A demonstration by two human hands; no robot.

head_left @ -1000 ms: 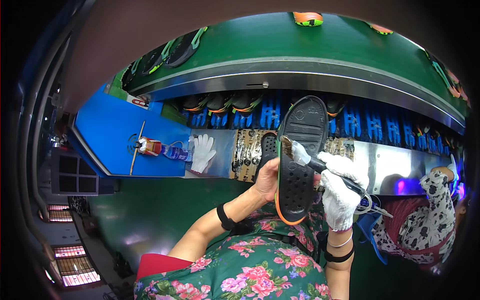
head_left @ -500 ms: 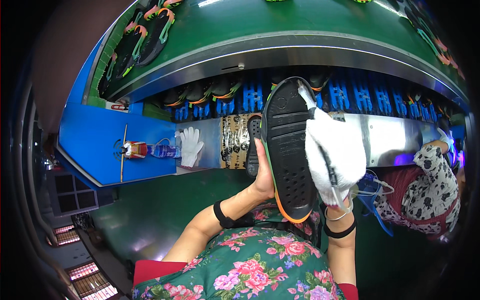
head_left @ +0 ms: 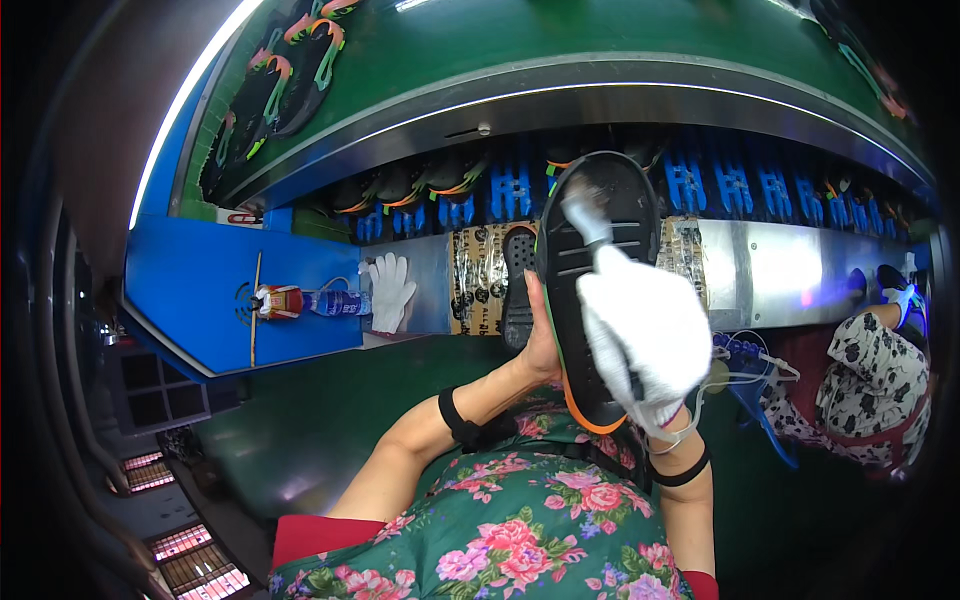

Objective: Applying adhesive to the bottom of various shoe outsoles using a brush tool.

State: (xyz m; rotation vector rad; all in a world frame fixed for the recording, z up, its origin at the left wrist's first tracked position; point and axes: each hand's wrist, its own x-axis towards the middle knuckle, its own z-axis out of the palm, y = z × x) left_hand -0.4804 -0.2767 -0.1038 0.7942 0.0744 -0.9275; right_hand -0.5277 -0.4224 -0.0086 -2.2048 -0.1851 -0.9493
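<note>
Upright in front of me is a black shoe sole (head_left: 565, 280) with an orange and green rim, its ridged and perforated face toward me. My bare left hand (head_left: 541, 340) grips its left edge, with the fingers mostly hidden behind. My right hand (head_left: 650, 335), in a white glove, is closed around a brush (head_left: 590, 212) whose bristles, blurred by motion, lie over the upper part of the sole. A thin tube runs from the brush side past my right wrist. Another black sole (head_left: 519, 295) lies on the cardboard-covered bench just left of my left hand.
Beyond the metal bench (head_left: 785, 275) run blue racks (head_left: 510, 190) holding shoes, under a green conveyor (head_left: 560, 40) carrying more shoes. At left on a blue surface (head_left: 190, 290) sit a bottle (head_left: 336, 303) and a white glove (head_left: 392, 290). A co-worker (head_left: 870, 370) is at right.
The brush and my right hand have moved left and down, from the sole's upper right edge onto its upper face. My left hand keeps its hold on the sole.
</note>
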